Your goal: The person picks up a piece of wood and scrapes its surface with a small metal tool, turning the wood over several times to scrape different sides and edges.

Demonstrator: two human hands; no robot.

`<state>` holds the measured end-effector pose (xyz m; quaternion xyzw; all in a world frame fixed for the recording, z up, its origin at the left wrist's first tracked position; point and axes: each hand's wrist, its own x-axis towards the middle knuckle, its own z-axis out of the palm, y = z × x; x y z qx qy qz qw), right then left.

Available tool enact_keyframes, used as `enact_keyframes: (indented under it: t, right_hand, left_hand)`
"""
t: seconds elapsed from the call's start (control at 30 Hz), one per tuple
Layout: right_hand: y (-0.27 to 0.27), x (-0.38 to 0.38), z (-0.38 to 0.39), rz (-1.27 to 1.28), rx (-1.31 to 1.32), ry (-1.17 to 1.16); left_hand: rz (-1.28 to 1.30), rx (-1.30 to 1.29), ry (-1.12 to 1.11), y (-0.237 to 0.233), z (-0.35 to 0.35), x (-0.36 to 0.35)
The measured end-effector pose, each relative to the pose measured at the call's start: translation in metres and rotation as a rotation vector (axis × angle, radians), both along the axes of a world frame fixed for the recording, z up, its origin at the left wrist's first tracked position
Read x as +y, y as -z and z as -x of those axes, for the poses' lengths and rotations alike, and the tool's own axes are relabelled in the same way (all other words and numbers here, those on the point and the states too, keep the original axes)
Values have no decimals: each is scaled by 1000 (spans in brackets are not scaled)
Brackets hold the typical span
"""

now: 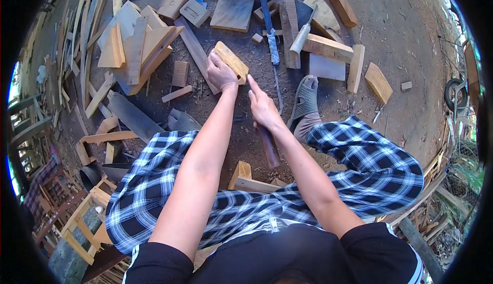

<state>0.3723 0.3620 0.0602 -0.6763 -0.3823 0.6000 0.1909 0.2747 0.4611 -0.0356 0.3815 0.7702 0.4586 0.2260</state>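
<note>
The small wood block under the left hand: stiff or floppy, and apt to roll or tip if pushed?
Probably stiff: the wood block looks like solid sawn timber. Unlikely to roll, given its flat faces and squared edges. It seems propped on edge in the left hand, so it may tip flat if released.

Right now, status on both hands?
Left hand grips pale wooden block. Right hand holds dark round-handled tool, forefinger extended. Wood offcuts scattered around.

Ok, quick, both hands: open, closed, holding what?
Left hand: closed on the wooden block.
Right hand: closed on a dark tool handle, index finger stretched out.
</note>
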Motion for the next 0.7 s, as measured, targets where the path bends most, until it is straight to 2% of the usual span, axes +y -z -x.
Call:
enact_keyframes:
  t: [0.07,0.2,0.4,0.57,0.67,0.7]
  right_hand:
    - [-9,-7,2,14,35,-6]
    - [5,9,-2,89,7,7]
    - [-6,-4,4,11,25,-6]
    - [20,11,2,12,8,38]
    - [-12,-3,9,77,83,63]
    - [-5,-4,9,92,88,61]
  left_hand:
    - [35,13,-1,1,1,-2]
    - [51,61,-10,0,-1,-3]
    - [44,37,-22,2,0,-1]
    - [11,6,-6,5,1,-2]
    - [18,36,-19,4,0,-1]
    - [14,65,-8,5,1,-3]
